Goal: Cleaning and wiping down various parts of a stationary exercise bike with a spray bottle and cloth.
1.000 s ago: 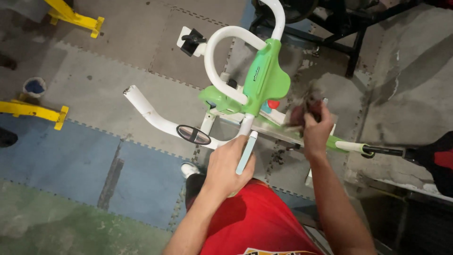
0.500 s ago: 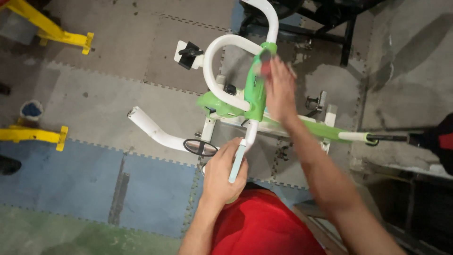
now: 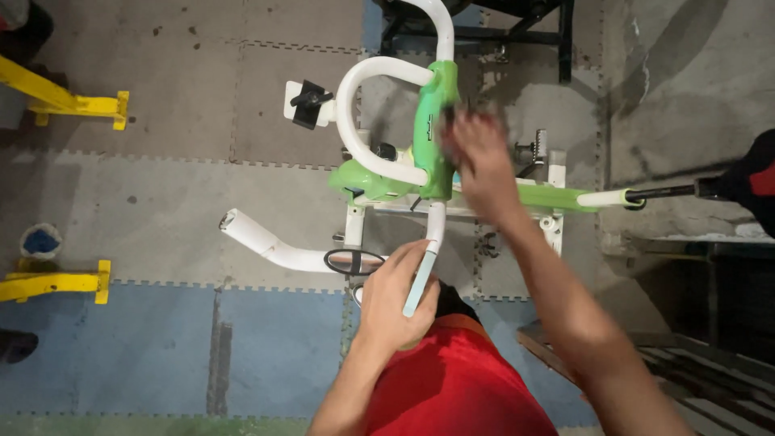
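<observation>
I see no packages, signs or screens. The only label is a small dark printed strip point(image 3: 430, 123) on the green bike column point(image 3: 433, 145), running lengthwise just left of my right hand point(image 3: 478, 161) and well above my left hand point(image 3: 393, 300).

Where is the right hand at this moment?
In the head view, the right hand is right of centre, blurred, against the green frame of the exercise bike, just right of the white loop handlebar.
</observation>
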